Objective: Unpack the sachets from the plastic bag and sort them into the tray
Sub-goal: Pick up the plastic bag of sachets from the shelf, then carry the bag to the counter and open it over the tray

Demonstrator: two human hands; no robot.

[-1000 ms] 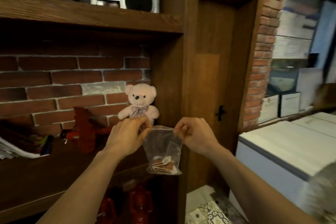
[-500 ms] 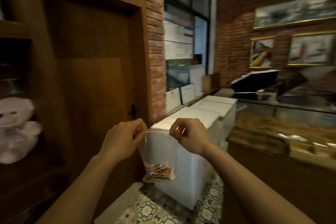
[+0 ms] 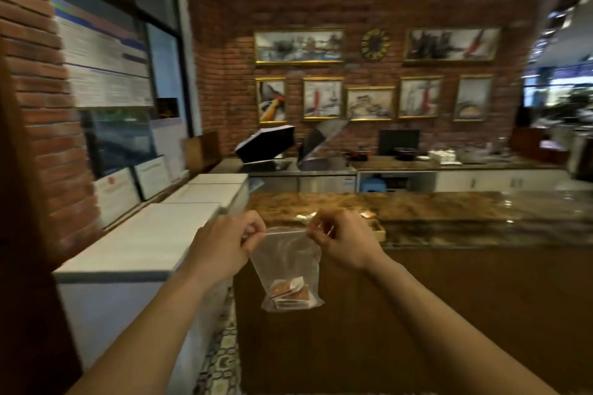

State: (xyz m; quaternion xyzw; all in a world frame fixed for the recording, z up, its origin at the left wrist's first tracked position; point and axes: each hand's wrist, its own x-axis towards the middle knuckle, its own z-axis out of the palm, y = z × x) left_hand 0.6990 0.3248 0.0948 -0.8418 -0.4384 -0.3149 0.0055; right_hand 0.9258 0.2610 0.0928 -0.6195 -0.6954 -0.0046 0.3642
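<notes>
A small clear plastic bag [image 3: 288, 261] hangs in front of me at chest height. My left hand [image 3: 224, 244] pinches its top left corner and my right hand [image 3: 345, 240] pinches its top right corner, the top edge stretched between them. Several brown and white sachets [image 3: 290, 293] lie bunched at the bottom of the bag. A wooden tray [image 3: 378, 229] peeks out behind my right hand on the counter; most of it is hidden.
A brown marble-topped counter [image 3: 449, 212] with a dark wooden front runs across ahead and to the right. White chest freezers [image 3: 154, 240] line the left side beneath a brick wall. Patterned floor tiles [image 3: 221, 359] show between freezers and counter. A back counter carries kitchenware.
My view has swung right, from the shelf with the teddy bear past the wooden door to the counter. Both hands kept the bag by its top corners throughout.
</notes>
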